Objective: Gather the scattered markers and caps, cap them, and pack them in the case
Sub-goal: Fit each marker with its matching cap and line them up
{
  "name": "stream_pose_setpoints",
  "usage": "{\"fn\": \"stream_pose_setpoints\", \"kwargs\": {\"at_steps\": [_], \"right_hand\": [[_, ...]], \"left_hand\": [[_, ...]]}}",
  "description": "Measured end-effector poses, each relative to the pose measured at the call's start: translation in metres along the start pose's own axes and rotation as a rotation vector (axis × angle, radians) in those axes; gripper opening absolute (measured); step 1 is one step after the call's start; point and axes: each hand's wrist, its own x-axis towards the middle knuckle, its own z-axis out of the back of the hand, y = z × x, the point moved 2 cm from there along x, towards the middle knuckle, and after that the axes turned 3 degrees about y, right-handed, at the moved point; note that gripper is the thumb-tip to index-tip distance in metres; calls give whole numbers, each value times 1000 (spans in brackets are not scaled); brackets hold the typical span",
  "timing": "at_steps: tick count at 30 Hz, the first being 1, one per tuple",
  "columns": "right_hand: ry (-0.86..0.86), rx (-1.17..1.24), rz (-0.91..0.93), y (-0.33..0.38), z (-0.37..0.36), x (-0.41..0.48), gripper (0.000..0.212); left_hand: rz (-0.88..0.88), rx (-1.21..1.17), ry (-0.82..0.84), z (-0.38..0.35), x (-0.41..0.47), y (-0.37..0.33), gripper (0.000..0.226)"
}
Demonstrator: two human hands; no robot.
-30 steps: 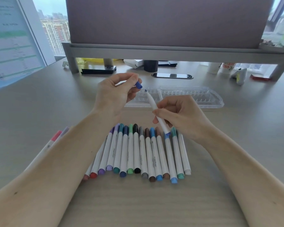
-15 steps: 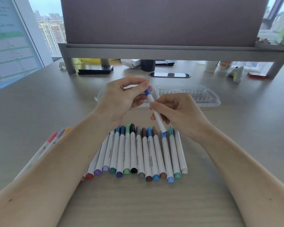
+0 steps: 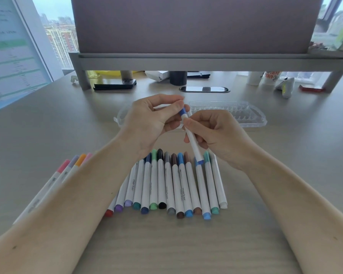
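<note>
Blue marker (image 3: 192,144) hangs tilted above the counter (image 3: 67,125). My right grip (image 3: 216,133) is clamped round its barrel, and my left grip (image 3: 152,123) pinches the blue cap (image 3: 183,111) at its tip. I judge it light, stiff and slick, best held near the tip.

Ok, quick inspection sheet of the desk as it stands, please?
Surface: pale desk.
Job's things: row of markers side by side; four more markers at left, partly behind the left forearm; clear case behind the hands; blue marker held up, cap at its top end.
Clutter: black cup, white cup, red box at the back.
Grips: left hand pinches the cap; right hand holds the blue marker.
Cables: nothing seen.
Surroundings: riser, screen at left, windows behind.
</note>
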Motion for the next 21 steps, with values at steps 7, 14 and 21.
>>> {"fn": "stream_pose_setpoints", "kwargs": {"at_steps": [7, 14, 21], "right_hand": [[6, 10, 6, -3, 0, 2, 24], [19, 25, -32, -3, -1, 1, 30], [-43, -255, -272, 3, 29, -25, 33]], "left_hand": [[-18, 39, -10, 0, 0, 2, 20], [-14, 223, 56, -1, 0, -7, 18], [-117, 938, 273, 37, -44, -27, 49]]}}
